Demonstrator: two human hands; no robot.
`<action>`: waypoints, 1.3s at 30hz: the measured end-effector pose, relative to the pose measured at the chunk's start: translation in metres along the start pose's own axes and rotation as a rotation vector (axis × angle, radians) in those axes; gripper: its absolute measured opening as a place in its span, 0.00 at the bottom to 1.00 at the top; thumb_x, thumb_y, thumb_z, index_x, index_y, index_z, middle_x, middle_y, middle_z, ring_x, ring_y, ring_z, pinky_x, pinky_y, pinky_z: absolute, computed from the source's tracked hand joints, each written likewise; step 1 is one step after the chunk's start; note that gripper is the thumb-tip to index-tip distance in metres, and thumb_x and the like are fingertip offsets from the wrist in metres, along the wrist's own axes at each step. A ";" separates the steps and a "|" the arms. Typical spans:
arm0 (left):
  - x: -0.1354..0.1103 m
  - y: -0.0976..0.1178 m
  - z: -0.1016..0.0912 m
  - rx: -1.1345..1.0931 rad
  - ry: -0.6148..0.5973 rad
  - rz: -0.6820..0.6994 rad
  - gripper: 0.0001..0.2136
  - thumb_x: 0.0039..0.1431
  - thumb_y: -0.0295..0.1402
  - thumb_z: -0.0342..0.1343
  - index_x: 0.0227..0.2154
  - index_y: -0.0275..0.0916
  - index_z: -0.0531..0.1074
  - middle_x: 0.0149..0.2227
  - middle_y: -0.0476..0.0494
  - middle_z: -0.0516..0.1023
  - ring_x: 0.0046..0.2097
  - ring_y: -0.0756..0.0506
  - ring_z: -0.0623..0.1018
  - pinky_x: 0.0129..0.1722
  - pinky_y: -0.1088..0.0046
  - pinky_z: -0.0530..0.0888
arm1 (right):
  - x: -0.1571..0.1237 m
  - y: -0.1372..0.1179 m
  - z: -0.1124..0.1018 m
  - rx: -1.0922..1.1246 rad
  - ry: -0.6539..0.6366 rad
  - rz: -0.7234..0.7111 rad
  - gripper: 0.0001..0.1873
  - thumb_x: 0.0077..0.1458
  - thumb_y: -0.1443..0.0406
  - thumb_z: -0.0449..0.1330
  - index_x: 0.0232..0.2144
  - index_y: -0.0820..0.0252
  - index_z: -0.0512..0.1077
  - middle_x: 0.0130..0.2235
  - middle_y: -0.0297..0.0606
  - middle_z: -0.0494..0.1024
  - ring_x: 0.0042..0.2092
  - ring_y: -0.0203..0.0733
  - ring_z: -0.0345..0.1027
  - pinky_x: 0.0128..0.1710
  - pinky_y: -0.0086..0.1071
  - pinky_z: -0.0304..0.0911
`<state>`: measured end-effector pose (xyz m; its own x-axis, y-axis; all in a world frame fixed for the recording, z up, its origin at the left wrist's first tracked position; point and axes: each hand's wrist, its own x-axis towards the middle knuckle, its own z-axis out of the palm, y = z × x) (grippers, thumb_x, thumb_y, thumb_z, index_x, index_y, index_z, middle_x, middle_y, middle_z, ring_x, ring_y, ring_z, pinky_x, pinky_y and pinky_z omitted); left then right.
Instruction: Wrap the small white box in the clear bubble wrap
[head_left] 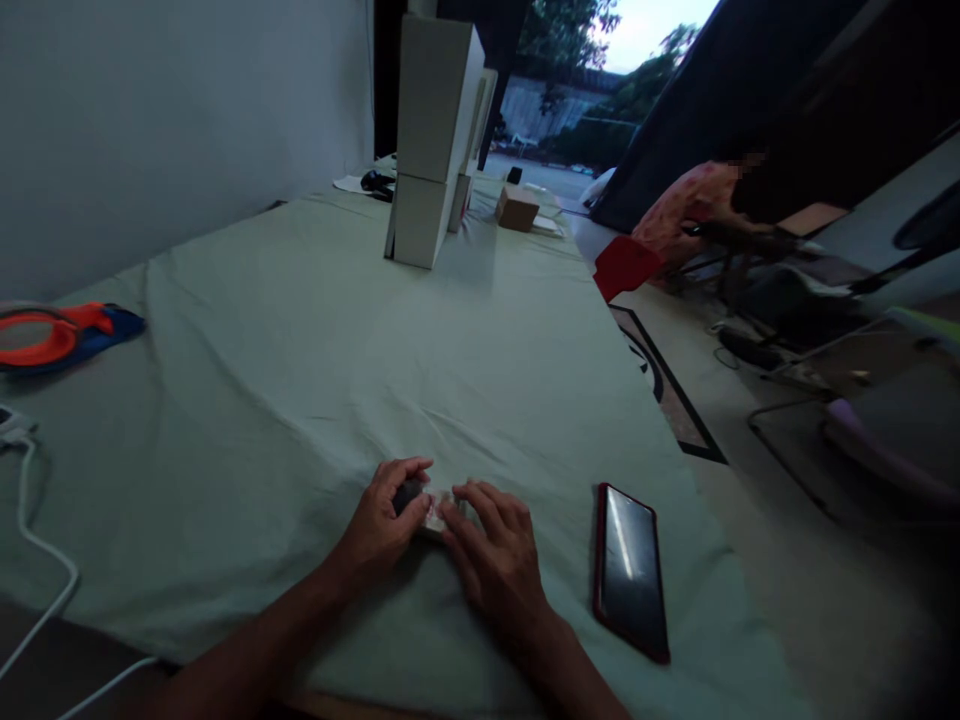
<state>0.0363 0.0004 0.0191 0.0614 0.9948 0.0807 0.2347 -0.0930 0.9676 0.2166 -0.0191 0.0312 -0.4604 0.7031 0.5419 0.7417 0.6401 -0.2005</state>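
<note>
Near the front of the cloth-covered table, both my hands are around a small whitish flat block [436,520] with faint reddish marks; its kind is too blurred to tell. My left hand [375,525] curls at its left side, thumb on the near left part and fingers bent around the far side. A dark patch shows inside that curl; I cannot tell whether it is shadow or a thing. My right hand [499,550] comes in from the right, its bent fingertips on the block's right side. Both palms hide much of it. To the right lies a smartphone [632,570] in a red case.
A pale green cloth [300,400] covers the table. Tall white boxes [427,130] and a small brown box [517,208] stand farther back. An orange and blue item [67,335] and a white cable [45,545] lie left. A person [690,210] sits at the right back.
</note>
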 end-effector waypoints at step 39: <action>-0.026 0.000 -0.003 0.355 0.149 0.407 0.10 0.58 0.24 0.53 0.42 0.40 0.72 0.42 0.41 0.72 0.46 0.42 0.72 0.46 0.63 0.72 | 0.037 0.038 -0.011 0.538 -0.270 0.598 0.20 0.53 0.57 0.60 0.47 0.59 0.71 0.46 0.44 0.77 0.43 0.46 0.71 0.40 0.37 0.66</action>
<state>0.0312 -0.0251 0.0176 0.0836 0.8682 0.4892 0.5345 -0.4533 0.7133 0.2330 0.0280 0.0527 -0.2162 0.9761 0.0214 0.5960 0.1493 -0.7890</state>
